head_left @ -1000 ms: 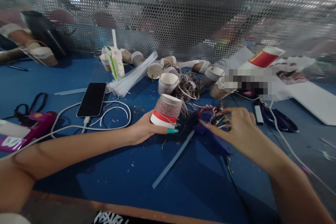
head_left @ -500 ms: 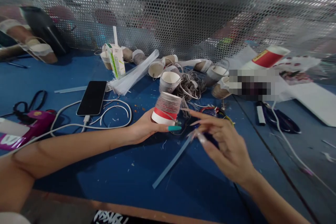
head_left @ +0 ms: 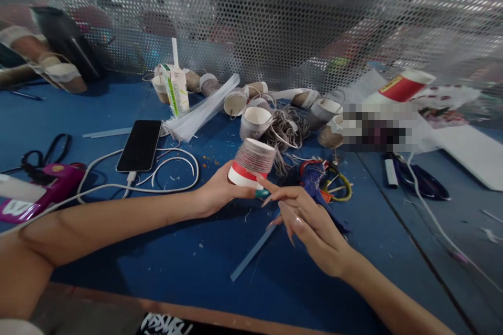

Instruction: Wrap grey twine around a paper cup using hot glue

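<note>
Toward bench's (head_left: 173, 261) front edge, apparently wrapping cup (head_left: 253, 159) held in left hand (head_left: 216, 190). Needs steadiness, with right hand (head_left: 314, 227) half-curled, contents unclear.

And there's a long teal nail (head_left: 262, 193) on the left hand (head_left: 220, 188), thumb side! The right hand (head_left: 318, 233) shows long, tapered, glossy nails (head_left: 299, 222). Forearms (head_left: 137, 222) bare; below, black fabric (head_left: 167, 325) flashes jagged white lettering.

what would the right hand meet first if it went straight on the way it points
Probably the cup in the left hand, or that hand's thumb: the right hand points its forefinger at the cup's lower part, overlapping it in view. Depth is unclear; they may be touching.
</note>
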`<state>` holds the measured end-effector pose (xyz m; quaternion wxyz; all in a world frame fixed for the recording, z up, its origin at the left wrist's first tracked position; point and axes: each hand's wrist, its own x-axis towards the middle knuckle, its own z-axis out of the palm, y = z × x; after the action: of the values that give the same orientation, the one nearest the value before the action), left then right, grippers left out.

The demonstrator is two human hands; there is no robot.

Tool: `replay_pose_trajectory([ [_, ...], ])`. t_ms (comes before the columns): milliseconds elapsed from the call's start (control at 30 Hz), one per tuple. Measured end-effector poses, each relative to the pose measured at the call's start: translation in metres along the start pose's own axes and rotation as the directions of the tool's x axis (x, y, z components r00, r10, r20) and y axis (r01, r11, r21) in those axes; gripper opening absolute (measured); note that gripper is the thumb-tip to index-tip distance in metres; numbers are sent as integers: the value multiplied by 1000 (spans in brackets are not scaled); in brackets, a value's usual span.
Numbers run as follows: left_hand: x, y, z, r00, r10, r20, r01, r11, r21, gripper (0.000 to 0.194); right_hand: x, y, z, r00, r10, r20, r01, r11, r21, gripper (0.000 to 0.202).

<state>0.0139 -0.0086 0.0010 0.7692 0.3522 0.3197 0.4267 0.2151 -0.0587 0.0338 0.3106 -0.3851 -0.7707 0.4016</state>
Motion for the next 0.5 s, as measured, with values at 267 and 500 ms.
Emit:
replay_pose_trajectory([
  [267, 0, 5, 3, 999, -39, 35, 43, 991, -130, 58, 0, 0, -8, 905, 70, -419, 1, 986, 166, 34],
  [500, 0, 5, -3, 995, -81, 66, 87, 992, -88, 63, 2, 15, -20, 795, -166, -584, 9, 965, -263, 18],
])
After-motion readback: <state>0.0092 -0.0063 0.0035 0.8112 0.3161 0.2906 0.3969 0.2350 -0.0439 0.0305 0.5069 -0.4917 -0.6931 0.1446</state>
